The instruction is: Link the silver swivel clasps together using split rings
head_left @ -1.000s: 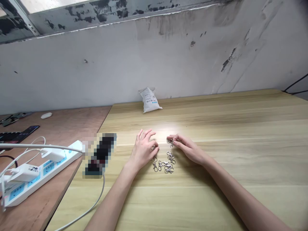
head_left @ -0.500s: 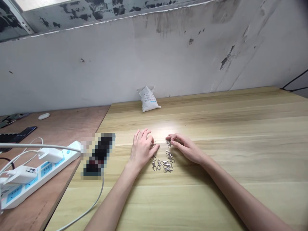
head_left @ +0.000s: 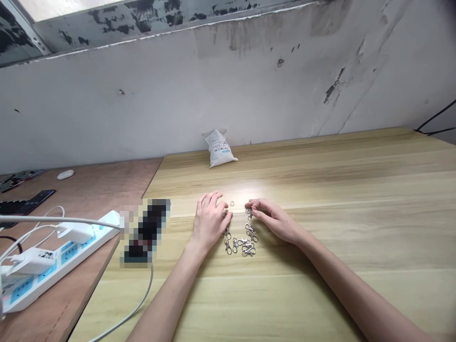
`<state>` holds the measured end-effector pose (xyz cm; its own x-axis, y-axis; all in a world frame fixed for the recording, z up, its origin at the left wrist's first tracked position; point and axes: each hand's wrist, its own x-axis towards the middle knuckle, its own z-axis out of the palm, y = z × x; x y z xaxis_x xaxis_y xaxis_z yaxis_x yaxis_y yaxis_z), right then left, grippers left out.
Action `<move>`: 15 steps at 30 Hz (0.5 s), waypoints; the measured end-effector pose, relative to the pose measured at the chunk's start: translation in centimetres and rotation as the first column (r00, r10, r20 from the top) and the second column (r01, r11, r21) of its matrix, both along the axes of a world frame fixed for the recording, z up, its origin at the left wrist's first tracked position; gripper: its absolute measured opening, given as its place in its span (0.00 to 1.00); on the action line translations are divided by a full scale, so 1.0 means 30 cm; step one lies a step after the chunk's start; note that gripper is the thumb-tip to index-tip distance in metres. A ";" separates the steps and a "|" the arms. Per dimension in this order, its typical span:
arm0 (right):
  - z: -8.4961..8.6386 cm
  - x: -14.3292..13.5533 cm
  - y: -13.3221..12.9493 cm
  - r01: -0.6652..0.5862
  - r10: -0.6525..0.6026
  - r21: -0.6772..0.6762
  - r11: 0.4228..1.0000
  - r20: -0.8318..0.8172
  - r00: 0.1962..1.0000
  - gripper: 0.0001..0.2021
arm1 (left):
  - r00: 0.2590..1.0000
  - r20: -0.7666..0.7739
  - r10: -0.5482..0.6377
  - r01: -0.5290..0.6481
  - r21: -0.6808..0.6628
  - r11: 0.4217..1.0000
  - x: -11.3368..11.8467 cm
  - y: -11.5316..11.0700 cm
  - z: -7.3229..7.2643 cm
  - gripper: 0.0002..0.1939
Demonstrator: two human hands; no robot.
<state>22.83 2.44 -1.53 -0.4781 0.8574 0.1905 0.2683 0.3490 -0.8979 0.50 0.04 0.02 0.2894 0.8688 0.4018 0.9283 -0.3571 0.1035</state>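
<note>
the hands (head_left: pixel 213 217) curl over metal clasps (head_left: pixel 248 248), partly hiding some; whether either grips one, i can't tell.

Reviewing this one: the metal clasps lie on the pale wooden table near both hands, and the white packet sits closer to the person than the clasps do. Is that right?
Not quite: the head view shows the white packet farther from the person than the metal clasps, over by the wall. The rest stands.
</note>
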 end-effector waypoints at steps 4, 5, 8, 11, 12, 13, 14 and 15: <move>0.000 -0.001 0.001 0.004 -0.004 0.011 1.000 0.006 1.000 0.09 | 1.000 -0.023 0.015 -0.014 0.012 1.000 0.007 0.013 -0.008 0.10; 0.000 -0.001 0.001 0.003 -0.003 0.009 1.000 0.005 1.000 0.09 | 0.999 -0.032 0.013 -0.012 0.015 1.000 0.009 0.018 -0.011 0.10; 0.000 -0.002 0.001 -0.001 0.001 0.006 1.000 0.003 1.000 0.09 | 0.998 -0.057 -0.015 0.016 0.021 1.000 0.014 0.032 -0.018 0.10; 0.001 -0.003 0.000 0.002 -0.002 0.002 1.000 -0.002 1.000 0.09 | 0.996 -0.079 -0.033 0.036 0.043 0.998 0.017 0.039 -0.019 0.10; 0.002 -0.003 0.000 0.003 -0.003 0.001 1.000 -0.005 1.000 0.08 | 0.996 -0.084 -0.033 0.038 0.052 0.998 0.018 0.040 -0.019 0.10; 0.004 -0.003 -0.001 0.004 -0.004 0.003 1.000 -0.007 1.000 0.08 | 0.996 -0.086 -0.034 0.040 0.059 0.997 0.018 0.041 -0.018 0.10; 0.005 -0.002 -0.001 0.004 -0.004 0.006 1.000 -0.008 1.000 0.08 | 0.996 -0.085 -0.036 0.042 0.064 0.997 0.018 0.042 -0.018 0.10; 0.006 -0.002 -0.001 0.004 -0.004 0.010 1.000 -0.009 1.000 0.08 | 0.996 -0.080 -0.039 0.044 0.066 0.997 0.017 0.043 -0.018 0.10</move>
